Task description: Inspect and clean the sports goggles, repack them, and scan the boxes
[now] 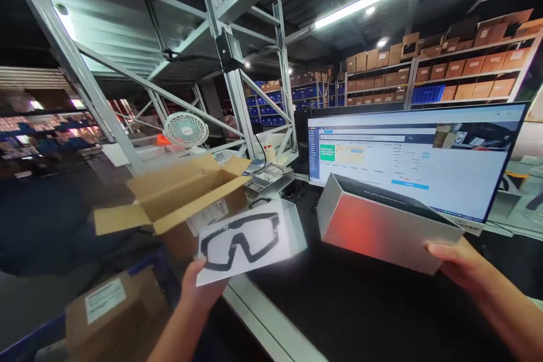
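Note:
In my left hand point(201, 283), at the lower middle, is a white piece of packaging point(286, 232) with the black frame of wraparound glasses showing on its front. Whether the frame is printed or real, I cannot tell. The thumb lies on its near edge and the other fingers are hidden under it. On the right, my right hand point(452, 257) grips the near end of a silver-grey open box point(382, 232), with the thumb on its outer side. The box is tilted, its open top towards the monitor, and its inside looks dark. A reddish glow shows on its side.
An open brown carton point(186, 212) stands behind my left hand. A taped parcel point(114, 317) lies in a blue bin point(36, 339) at lower left. A monitor point(462, 181) rises behind the silver box, over a black mat point(339, 305). A metal post point(235, 102) and a fan point(185, 129) stand farther back.

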A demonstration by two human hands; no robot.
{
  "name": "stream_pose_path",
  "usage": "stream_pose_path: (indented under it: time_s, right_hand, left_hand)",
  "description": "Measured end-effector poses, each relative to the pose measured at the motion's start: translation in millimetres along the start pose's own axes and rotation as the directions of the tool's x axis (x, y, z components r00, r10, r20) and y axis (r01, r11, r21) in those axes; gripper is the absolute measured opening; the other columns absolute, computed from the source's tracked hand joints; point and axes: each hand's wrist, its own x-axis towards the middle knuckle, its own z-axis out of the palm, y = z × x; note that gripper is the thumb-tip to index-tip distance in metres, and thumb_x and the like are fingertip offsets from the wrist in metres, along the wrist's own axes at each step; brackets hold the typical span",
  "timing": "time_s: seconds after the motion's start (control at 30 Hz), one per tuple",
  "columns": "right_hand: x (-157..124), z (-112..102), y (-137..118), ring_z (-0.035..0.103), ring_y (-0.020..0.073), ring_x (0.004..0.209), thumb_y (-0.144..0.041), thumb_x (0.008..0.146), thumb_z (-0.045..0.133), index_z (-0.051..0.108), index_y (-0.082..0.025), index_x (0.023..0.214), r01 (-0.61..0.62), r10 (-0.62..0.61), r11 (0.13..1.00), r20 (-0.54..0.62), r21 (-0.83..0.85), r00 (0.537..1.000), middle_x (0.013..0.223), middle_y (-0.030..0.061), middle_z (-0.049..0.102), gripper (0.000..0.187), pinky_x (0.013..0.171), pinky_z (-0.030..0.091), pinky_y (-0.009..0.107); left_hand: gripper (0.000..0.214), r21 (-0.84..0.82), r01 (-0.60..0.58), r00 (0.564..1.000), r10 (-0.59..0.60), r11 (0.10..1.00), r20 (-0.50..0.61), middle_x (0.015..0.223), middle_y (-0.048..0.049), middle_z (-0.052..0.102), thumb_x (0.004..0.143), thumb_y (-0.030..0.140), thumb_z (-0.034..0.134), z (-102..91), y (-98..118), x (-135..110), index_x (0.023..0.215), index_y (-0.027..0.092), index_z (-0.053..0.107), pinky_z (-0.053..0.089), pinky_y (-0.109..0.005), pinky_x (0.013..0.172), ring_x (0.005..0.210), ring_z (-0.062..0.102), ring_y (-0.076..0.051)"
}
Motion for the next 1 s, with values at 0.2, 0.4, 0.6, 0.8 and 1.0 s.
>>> stream_pose_path:
  time_s: [0.2,0.4,0.6,0.8,1.0]
  right_hand:
    - [-16,-14,-1,0.041,0.0385,0.142,-0.053,0.056,0.088,0.041,-0.03,0.153,0.235,-0.242,0.902,0.028,-0.363,0.97,0.154,0.0105,0.046,0.11,0.117,0.036,0.047]
    - [-27,-20,-22,0.051,0.0355,0.135,-0.057,0.057,0.086,0.043,-0.03,0.151,0.357,-0.362,0.717,0.118,-0.598,0.925,0.149,0.009,0.052,0.107,0.113,0.041,0.04]
    - [-25,-16,-17,0.051,0.0365,0.134,-0.057,0.059,0.086,0.043,-0.033,0.152,0.334,-0.356,0.771,0.068,-0.542,0.932,0.152,0.0074,0.049,0.105,0.108,0.047,0.038]
    - [-24,3,-22,0.049,0.0402,0.135,-0.046,0.059,0.089,0.043,-0.027,0.15,0.267,-0.146,0.808,0.261,-0.525,0.954,0.151,0.0118,0.047,0.104,0.107,0.049,0.042]
    - [-22,10,-13,0.045,0.0382,0.138,-0.048,0.061,0.089,0.037,-0.025,0.152,0.201,-0.047,0.839,0.301,-0.505,0.953,0.155,0.0129,0.041,0.107,0.114,0.041,0.045]
  left_hand:
    - [0.023,-0.221,0.286,0.926,-0.328,0.932,-0.185,0.08,-0.0062,0.077,0.074,0.034,0.063,14.2,-26,-7,0.088,0.019,0.074,0.06,-0.042,0.072,0.072,0.072,-0.027]
    - [0.024,-0.208,0.335,0.899,-0.377,0.919,-0.222,0.078,-0.0074,0.076,0.077,0.031,0.061,23.0,-18,-8,0.092,0.017,0.073,0.057,-0.038,0.064,0.067,0.071,-0.026]
    - [0.025,-0.04,0.352,0.922,-0.354,0.935,-0.159,0.083,-0.0077,0.078,0.076,0.035,0.065,7.7,-18,-10,0.09,0.016,0.074,0.057,-0.039,0.068,0.074,0.073,-0.028]
    - [0.032,0.123,0.341,0.936,-0.324,0.932,-0.14,0.084,-0.0081,0.078,0.077,0.042,0.067,0.3,-28,-11,0.094,0.016,0.076,0.057,-0.043,0.075,0.076,0.073,-0.03]
    - [0.023,0.015,0.406,0.895,-0.394,0.914,-0.209,0.082,-0.0055,0.079,0.075,0.036,0.071,5.2,-45,-11,0.085,0.017,0.078,0.057,-0.033,0.072,0.075,0.073,-0.025]
